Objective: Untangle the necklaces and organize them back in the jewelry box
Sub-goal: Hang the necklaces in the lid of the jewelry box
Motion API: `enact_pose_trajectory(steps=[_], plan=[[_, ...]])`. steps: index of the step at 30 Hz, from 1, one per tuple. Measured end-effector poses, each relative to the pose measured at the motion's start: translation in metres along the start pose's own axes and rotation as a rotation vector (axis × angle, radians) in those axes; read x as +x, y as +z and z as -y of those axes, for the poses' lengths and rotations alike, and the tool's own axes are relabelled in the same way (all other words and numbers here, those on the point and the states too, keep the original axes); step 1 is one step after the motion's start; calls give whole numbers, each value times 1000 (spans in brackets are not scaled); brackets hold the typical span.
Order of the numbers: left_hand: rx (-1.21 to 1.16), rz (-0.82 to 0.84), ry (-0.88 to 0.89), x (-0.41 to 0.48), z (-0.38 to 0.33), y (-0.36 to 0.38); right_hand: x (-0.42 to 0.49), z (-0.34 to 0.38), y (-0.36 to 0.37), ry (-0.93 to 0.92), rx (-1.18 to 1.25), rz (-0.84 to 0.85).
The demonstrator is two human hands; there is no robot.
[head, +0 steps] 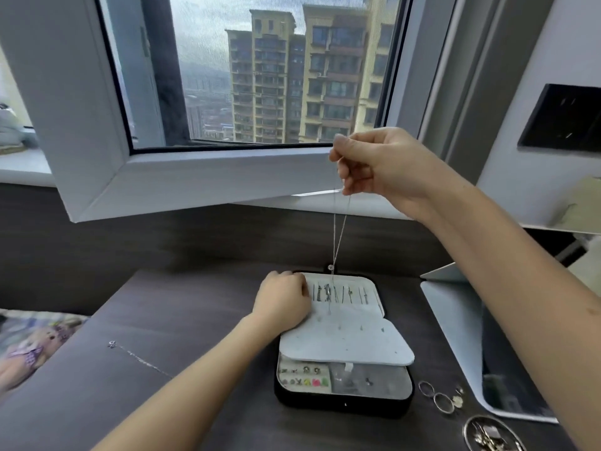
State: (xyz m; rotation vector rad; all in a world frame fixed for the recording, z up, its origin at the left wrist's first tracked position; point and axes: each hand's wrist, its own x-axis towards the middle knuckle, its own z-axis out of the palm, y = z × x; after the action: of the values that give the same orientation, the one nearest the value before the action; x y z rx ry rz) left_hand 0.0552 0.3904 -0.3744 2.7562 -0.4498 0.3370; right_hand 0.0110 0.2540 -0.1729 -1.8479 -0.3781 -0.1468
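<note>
silver necklace (339, 236) hangs from right hand (380, 167), top hidden by fingers (351, 172).

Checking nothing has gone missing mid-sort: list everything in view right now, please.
jewelry box: one, black with white panels, open at desk centre
hanging necklace: one, silver, dangling over the box
loose necklace: one, silver, flat on desk left of box
stored chains: several, silver, rowed on upper panel
earrings: several, mixed colours, box's lower-left compartment
rings: at least two, silver, desk right of box
dish: one, metallic, bottom right, holding small jewellery
white object: one, right of box, kind unclear
desk: one, dark, under the box
window: one, white-framed, behind desk
left grip: one, on box's left edge, fingers curled
right grip: one, raised, pinching hanging necklace's top
</note>
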Motion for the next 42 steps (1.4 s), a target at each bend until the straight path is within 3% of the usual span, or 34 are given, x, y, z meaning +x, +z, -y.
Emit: enact_pose_trajectory(steps=[7, 14, 26, 36, 42], plan=[[-15, -102, 8, -4, 2, 9, 22, -5, 6, -41, 9, -4], [-269, -345, 132, -13, 6, 14, 35, -22, 13, 3, -39, -43], [-461, -455, 225, -23, 5, 5, 27, -34, 14, 24, -47, 37], [-459, -470, 221, -24, 4, 4, 11, -54, 18, 37, -336, 113], [-445, -450, 197, -23, 4, 5, 3, -79, 29, -99, -853, 56]])
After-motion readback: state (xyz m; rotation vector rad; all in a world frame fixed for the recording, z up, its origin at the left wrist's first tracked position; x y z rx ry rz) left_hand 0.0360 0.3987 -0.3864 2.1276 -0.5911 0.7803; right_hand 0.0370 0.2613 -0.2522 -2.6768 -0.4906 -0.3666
